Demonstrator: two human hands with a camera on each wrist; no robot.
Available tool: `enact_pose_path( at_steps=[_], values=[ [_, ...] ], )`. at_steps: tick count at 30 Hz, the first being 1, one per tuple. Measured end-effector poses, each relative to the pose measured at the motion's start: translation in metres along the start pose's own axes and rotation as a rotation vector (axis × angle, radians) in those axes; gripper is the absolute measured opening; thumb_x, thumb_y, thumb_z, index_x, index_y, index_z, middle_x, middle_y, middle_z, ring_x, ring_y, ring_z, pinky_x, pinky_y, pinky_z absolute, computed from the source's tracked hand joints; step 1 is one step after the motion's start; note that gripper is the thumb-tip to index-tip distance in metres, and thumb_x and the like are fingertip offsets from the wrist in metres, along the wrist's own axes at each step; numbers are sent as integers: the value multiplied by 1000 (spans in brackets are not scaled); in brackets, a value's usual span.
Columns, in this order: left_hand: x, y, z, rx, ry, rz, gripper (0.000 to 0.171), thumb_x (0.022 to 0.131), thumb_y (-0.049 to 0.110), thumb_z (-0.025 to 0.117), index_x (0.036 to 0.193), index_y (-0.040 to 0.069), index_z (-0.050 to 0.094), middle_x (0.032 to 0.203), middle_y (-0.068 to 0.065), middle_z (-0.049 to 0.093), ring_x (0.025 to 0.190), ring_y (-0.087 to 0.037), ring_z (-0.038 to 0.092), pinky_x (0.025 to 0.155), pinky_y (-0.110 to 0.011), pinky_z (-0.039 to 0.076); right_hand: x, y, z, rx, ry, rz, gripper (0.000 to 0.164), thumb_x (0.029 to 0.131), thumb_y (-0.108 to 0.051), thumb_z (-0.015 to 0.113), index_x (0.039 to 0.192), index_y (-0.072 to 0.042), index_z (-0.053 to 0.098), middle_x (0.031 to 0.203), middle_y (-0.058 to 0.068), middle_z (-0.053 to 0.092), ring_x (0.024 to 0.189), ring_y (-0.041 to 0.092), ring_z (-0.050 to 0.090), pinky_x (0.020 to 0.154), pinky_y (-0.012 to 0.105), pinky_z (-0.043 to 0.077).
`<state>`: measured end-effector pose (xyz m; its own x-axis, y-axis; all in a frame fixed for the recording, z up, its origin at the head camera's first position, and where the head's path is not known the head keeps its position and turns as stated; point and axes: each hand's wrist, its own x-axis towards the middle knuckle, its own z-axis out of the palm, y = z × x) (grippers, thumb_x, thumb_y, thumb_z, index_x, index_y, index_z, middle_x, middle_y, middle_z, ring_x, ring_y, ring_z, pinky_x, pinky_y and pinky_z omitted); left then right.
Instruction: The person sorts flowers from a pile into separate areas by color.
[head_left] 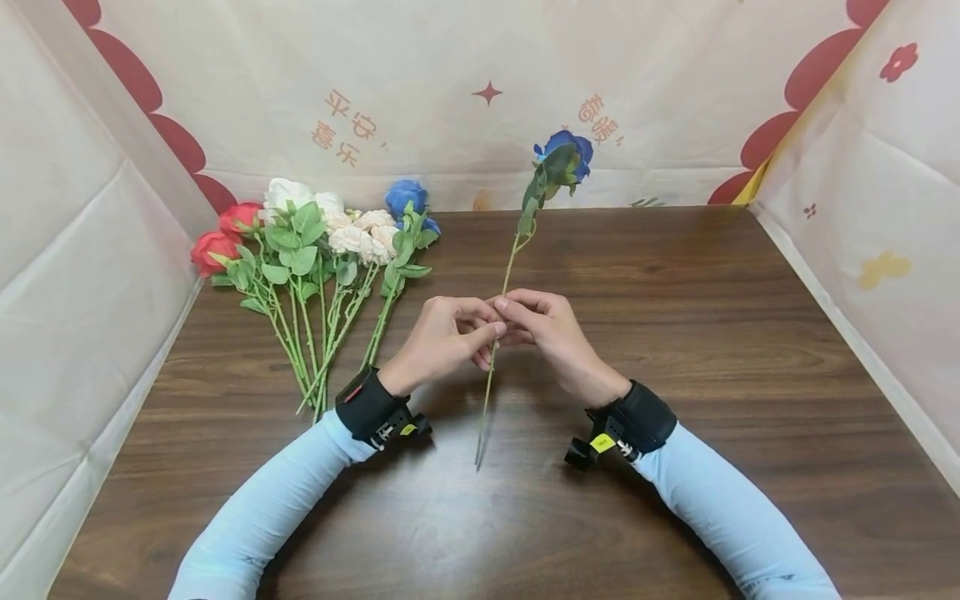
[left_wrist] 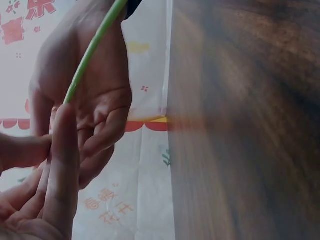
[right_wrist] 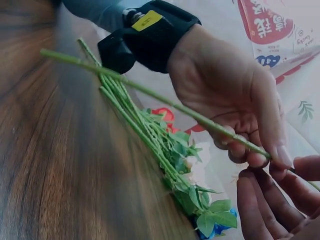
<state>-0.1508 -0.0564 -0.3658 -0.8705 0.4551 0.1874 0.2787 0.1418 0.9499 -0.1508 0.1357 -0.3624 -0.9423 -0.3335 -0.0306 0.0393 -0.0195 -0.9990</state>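
Observation:
A blue artificial rose (head_left: 564, 158) is held up at the middle of the table, its bloom leaning to the far right. My left hand (head_left: 448, 335) pinches its green stem (right_wrist: 165, 101) between thumb and fingers about midway down. Right beside it, my right hand (head_left: 553, 337) pinches the same stem slightly higher, and the fingertips of both hands meet there. The lower stem (head_left: 487, 408) slants down toward me below the hands. In the left wrist view the stem (left_wrist: 92, 47) crosses in front of the right palm (left_wrist: 102, 75).
On the left of the brown table (head_left: 712, 333) lie several more artificial flowers: red roses (head_left: 213, 252), white roses (head_left: 287, 196), cream flowers (head_left: 363, 237) and blue roses (head_left: 406, 197). Their stems (head_left: 307, 350) point toward me, close to my left forearm. Printed white cloth walls (head_left: 465, 50) enclose the table.

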Motion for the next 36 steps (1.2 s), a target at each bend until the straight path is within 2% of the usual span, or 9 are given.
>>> enact_pose_path(
  at_steps=[3,7,17,25,31,36],
  values=[
    [0,0,3,-14,30,-4,8,97,4,68,98,-2,73,72,-17,73,52,-21,70,59,-57,61,0,-1,0,9,12,-2,28,105,-23,61,116,0,70,103,0,76,91,12,73,89,38,62],
    [-1,1,7,-32,49,-11,9,98,5,68,98,-3,73,71,-17,72,53,-23,70,60,-56,61,-1,-3,0,-7,13,-11,28,105,-22,62,117,1,70,104,0,75,91,12,73,87,36,63],
    [-2,0,13,-56,63,-40,10,98,6,69,99,-3,74,73,-17,73,56,-25,72,62,-55,62,-4,-5,0,-50,63,-43,29,102,-20,66,117,5,72,101,1,77,89,12,75,84,34,64],
    [1,1,13,-57,78,-59,10,96,6,72,99,-3,76,72,-18,74,56,-22,73,60,-47,64,-3,-4,1,-15,114,-51,31,101,-15,68,118,11,71,95,-3,80,83,10,76,80,30,64],
    [1,1,12,-72,80,-64,9,96,7,73,98,-1,76,72,-17,74,58,-25,74,63,-53,63,-3,-6,1,-38,129,-55,32,101,-16,68,119,11,71,95,-5,80,83,10,76,80,29,63],
    [-2,-1,14,-70,72,-68,9,96,7,72,99,-1,76,73,-18,74,58,-22,74,64,-55,63,-6,-5,0,-48,122,-42,32,101,-15,68,119,11,71,95,-3,80,83,10,76,81,29,64]
  ],
)
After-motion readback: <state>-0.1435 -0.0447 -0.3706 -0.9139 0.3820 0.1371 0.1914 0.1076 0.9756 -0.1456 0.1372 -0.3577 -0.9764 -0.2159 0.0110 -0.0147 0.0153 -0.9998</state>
